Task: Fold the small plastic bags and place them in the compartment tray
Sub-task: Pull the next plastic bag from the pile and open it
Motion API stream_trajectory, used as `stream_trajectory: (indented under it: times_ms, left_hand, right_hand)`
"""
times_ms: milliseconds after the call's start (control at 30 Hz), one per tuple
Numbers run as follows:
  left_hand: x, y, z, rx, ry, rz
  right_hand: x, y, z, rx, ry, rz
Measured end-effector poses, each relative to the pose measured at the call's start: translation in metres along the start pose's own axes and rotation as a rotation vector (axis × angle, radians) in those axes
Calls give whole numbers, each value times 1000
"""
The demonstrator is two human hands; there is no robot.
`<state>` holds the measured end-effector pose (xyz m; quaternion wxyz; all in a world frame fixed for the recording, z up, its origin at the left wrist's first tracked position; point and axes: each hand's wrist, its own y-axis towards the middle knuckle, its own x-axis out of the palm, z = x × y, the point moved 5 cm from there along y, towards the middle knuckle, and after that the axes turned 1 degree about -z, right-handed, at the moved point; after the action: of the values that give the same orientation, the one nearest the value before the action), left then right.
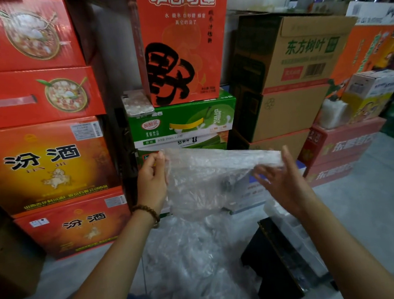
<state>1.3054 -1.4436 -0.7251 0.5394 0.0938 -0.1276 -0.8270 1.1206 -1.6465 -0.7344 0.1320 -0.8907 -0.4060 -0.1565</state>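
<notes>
The plastic bag [207, 172], likely light, limp and slippery, hangs above the pile [196, 256] at 6 o'clock. The left grip [152, 177] pinches its 10 o'clock corner and the right grip [281, 180] its 3 o'clock edge.

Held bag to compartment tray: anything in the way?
Nothing visible blocks it. The left hand and right hand hold the bag in the air; the compartment tray lies below the right hand, with a black box beside it.
</notes>
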Motion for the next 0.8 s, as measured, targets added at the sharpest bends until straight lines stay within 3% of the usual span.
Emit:
stream_trajectory:
  times_ms: [100,167,300,400,500,567,800]
  left_hand:
    - [0,1,-1,-51,-14,-18]
    - [1,2,-6,-102,12,-67]
    - [0,4,-18,-188,80,-93]
    - [-5,8,-25,-341,-20,-84]
    - [9,-3,-32,-516,-67,-331]
    - [19,-12,-36,-517,4,-444]
    - [12,-3,-32,-477,-174,-192]
  right_hand:
    - [22,-3,33,95,-344,-172]
    - [38,-7,46,112,-409,-191]
    - [47,-2,49,16,-291,-114]
    - [41,5,36,-93,-249,9]
    - [40,5,29,-191,-241,79]
    - [41,4,28,-221,-211,138]
    - [27,13,21,-280,-187,295]
